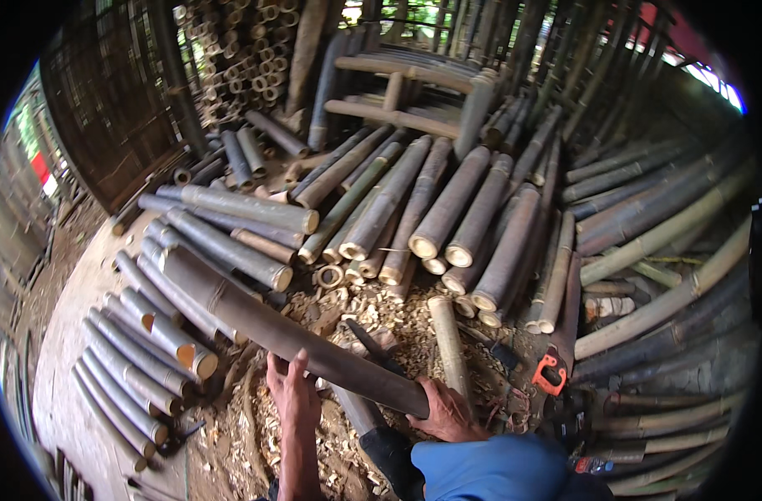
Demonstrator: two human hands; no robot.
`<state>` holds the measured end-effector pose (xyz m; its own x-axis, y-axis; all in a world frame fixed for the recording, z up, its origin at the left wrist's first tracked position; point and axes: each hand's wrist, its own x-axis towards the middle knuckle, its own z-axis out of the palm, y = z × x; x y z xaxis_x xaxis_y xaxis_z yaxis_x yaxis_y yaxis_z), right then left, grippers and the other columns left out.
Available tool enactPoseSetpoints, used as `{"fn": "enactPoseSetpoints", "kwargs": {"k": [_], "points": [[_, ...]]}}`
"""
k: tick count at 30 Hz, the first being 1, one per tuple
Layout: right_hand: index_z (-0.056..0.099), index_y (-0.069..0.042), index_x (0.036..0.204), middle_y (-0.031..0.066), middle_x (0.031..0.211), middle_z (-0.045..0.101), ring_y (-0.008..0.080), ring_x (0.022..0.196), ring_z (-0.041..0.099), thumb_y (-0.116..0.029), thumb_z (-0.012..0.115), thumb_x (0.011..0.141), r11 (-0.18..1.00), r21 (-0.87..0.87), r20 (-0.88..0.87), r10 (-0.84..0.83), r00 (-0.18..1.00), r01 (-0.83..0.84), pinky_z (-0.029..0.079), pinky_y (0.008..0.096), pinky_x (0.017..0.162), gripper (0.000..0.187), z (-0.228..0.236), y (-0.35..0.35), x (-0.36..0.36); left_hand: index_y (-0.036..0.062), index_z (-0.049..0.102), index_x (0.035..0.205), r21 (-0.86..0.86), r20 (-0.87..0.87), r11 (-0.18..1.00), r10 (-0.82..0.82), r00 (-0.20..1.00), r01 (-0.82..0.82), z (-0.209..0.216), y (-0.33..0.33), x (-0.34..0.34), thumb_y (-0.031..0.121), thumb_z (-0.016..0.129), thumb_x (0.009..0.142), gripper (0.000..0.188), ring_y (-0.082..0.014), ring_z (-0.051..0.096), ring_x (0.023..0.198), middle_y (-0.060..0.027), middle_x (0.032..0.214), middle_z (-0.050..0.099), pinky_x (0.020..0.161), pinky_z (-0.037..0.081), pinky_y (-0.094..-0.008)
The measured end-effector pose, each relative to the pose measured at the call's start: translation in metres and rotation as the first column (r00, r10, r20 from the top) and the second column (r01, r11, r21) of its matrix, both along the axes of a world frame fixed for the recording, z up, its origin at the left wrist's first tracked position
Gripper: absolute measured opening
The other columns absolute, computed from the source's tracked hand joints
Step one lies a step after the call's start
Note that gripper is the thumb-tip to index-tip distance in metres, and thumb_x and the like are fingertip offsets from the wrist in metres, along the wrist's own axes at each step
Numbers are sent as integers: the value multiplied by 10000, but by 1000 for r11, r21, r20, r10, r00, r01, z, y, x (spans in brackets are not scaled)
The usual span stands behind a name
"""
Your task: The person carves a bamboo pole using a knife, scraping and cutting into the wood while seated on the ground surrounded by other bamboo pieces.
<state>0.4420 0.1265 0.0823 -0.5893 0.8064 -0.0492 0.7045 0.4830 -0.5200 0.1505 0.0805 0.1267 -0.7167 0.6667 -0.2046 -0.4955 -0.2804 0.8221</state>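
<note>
A long dark brown bamboo pole (pixel 268 327) slants across in front of me, from the upper left down to my right hand. My left hand (pixel 296 392) supports it from the near side, fingers beneath it and thumb up along its edge. Around its near right end wraps my right hand (pixel 450 411), which hides the cut face. Below the pole is a shorter piece of bamboo (pixel 358 409), partly covered by it. Just beyond, a dark, narrow object (pixel 369 342) lies among the shavings; its kind is unclear.
Several cut bamboo lengths (pixel 139 367) lie at the left, and a larger pile (pixel 448 209) fills the far side. Wood shavings (pixel 260 442) cover the ground. A saw with an orange handle (pixel 551 372) is at the right, near long poles (pixel 673 301). A bamboo bench (pixel 402 92) stands behind.
</note>
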Motion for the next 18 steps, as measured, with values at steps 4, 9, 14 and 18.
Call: {"fn": "enactPoseSetpoints", "kwargs": {"k": [4, 9, 14, 18], "points": [[464, -21, 1475, 241, 1261, 667, 406, 1162, 690, -402, 892, 816, 969, -197, -194, -187, 963, 148, 559, 471, 999, 873, -5, 4, 12, -83, 429, 1572, 230, -101, 887, -388, 916, 401, 40, -1, 18, 215, 738, 974, 736, -348, 577, 1415, -256, 1563, 535, 1106, 555, -499], [429, -11, 1473, 210, 1131, 657, 325, 1013, 694, -581, 869, 787, 933, -164, -494, -358, 792, 319, 589, 489, 844, 995, -20, 44, 28, -68, 610, 1413, 129, -173, 848, -491, 854, 514, 39, 0, 28, 115, 709, 960, 498, -281, 726, 1175, -205, 1330, 712, 989, 623, -445], [404, 45, 1498, 237, 1291, 601, 321, 1120, 654, -482, 866, 789, 809, -373, -607, -584, 539, 455, 589, 462, 903, 996, -11, 103, 44, -23, 678, 1332, -64, -177, 911, -413, 893, 408, -5, -3, 2, 87, 682, 960, 388, -211, 741, 1054, -122, 1207, 757, 908, 616, -370], [413, 147, 1472, 323, 1294, 638, 393, 1186, 642, -361, 890, 760, 622, -177, -633, -665, 396, 763, 512, 451, 1038, 996, -53, 174, 115, -7, 695, 1306, -106, -128, 914, -404, 906, 393, -21, -5, -1, 116, 683, 969, 358, -183, 728, 1012, -96, 1160, 754, 869, 618, -341]]}}
